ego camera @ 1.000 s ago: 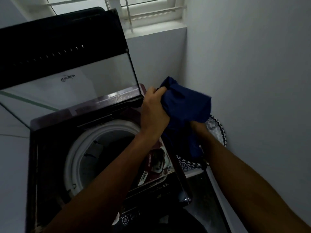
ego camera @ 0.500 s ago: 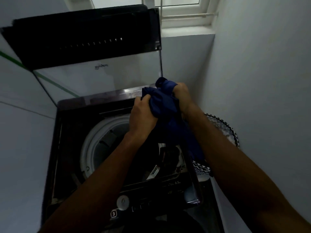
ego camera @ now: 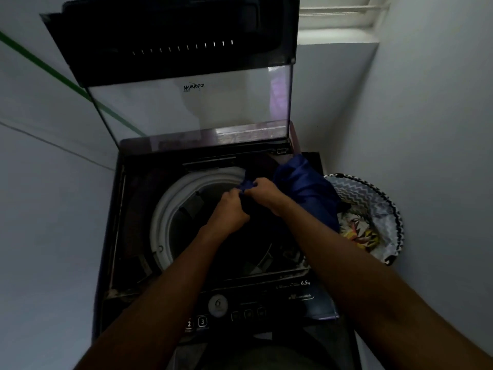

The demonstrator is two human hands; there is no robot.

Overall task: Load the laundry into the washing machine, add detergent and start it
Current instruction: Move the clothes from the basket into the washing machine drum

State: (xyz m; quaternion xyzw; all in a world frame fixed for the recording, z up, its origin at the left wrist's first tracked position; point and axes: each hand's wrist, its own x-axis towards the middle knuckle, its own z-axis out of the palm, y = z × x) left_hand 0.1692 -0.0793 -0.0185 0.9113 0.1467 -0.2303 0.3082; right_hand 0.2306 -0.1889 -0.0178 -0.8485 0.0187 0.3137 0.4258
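Both hands grip blue garment over washer drum, w/ cloth trailing right.

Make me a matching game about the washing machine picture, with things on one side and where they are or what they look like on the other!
Things:
1. lid
2. blue cloth
3. laundry basket
4. drum rim

Descriptions:
A. white ring
B. standing open
C. gripped by both hands
D. right of the machine, by the wall

Pairs: 1-B, 2-C, 3-D, 4-A
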